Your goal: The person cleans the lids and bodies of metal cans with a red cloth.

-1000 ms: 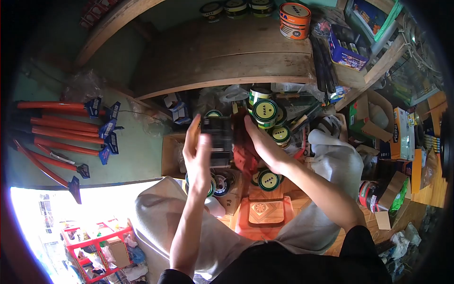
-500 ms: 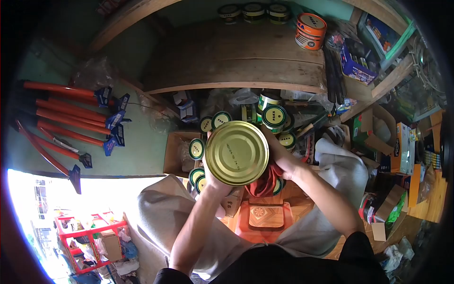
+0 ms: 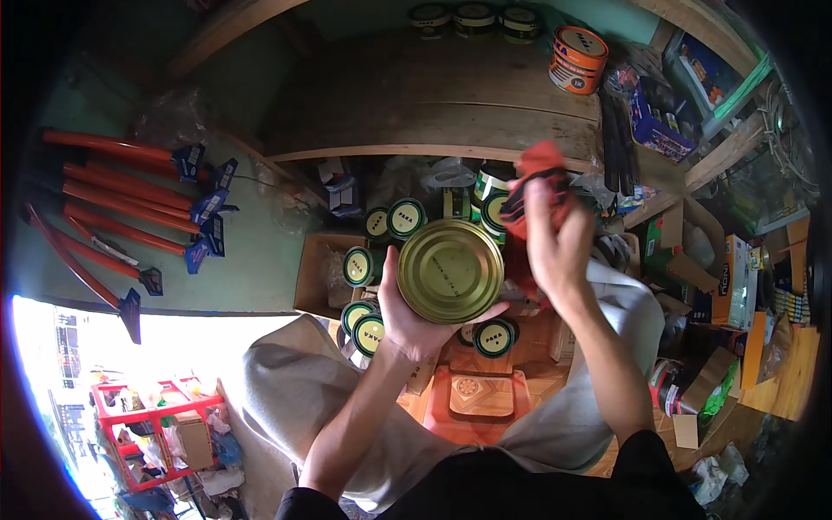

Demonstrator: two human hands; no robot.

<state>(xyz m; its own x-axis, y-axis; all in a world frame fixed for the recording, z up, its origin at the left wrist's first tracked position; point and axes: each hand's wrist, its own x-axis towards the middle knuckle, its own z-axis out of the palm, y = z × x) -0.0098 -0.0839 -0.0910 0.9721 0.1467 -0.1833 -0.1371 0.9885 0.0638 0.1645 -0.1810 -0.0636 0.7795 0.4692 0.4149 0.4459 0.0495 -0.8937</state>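
In the head view I have the left hand [image 3: 414, 319] clasped around the metal can [image 3: 451, 270], its gold end facing me, above the lidded tins [image 3: 492, 337]; the right hand [image 3: 559, 247] grips a bunched, blurred red cloth [image 3: 520, 210] just beside it. I judge this to be wiping, so the next move calls for a steady can under the cloth

1. From my remote post I see a wooden shelf [image 3: 416, 97] across the upper view; an orange can [image 3: 578, 62] stands upright near its right end.
2. Along the shelf's back edge I make out three dark-lidded cans [image 3: 474, 22] in a row.
3. Below, I see the orange-brown patterned floor [image 3: 546, 371].
4. At right on it I find an open carton [image 3: 714, 378], tilted, with crumpled plastic bags [image 3: 722, 473] nearby.
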